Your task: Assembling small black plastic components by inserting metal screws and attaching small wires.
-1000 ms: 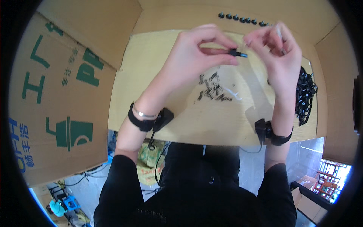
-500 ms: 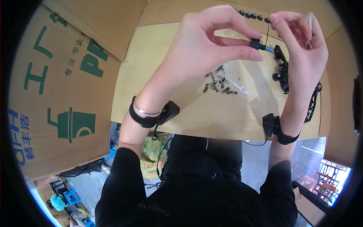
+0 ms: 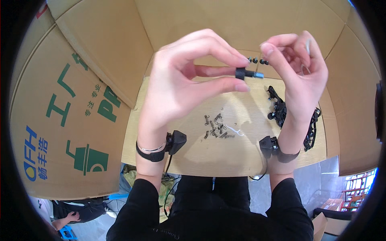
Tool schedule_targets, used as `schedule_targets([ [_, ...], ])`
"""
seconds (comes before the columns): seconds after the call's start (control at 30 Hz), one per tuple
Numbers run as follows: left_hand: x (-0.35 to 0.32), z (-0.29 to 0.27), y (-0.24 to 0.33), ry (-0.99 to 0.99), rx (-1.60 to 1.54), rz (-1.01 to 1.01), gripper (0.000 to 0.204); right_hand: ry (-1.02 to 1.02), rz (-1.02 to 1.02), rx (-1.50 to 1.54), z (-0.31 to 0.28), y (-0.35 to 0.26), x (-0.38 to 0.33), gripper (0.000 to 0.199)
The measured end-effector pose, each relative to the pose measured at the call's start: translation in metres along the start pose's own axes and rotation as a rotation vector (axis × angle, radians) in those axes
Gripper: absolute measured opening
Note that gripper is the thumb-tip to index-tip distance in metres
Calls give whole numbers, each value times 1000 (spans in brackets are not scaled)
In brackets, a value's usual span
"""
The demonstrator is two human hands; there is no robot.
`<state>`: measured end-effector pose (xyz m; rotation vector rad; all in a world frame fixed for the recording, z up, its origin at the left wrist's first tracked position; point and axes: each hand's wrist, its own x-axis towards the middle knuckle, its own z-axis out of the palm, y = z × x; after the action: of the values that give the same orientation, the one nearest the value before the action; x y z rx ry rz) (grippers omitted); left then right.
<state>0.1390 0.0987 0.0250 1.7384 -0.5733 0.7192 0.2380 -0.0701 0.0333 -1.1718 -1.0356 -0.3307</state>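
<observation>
Left hand (image 3: 189, 80) pinches small black cylindrical part with metal tip (image 3: 246, 74); right hand (image 3: 299, 68) curled loosely beside it, gripping nothing discernible. Loose springs (image 3: 216, 128) and black plastic pieces (image 3: 279, 110) await on wooden table (image 3: 181, 148).

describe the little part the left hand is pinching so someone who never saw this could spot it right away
Start at the wooden table walled by cardboard, then look above it to the raised left hand. Between its thumb and forefinger is a small black part, a short cylinder with a pale metal tip pointing toward the right hand. Unlike the loose springs on the table, it is held in the air.
</observation>
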Motion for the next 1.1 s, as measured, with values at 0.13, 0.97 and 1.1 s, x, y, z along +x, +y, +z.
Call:
schedule_targets([
  [0.13,3,-4,0,185,-7,71,33,-177,191,-10,-2,-1,2,38],
  [0.97,-3,-5,4,97,-57,-48,28,-8,13,-274,-31,-4,7,37],
  [1.1,-2,-5,5,20,-43,-113,27,94,-165,-125,-24,-1,9,30],
])
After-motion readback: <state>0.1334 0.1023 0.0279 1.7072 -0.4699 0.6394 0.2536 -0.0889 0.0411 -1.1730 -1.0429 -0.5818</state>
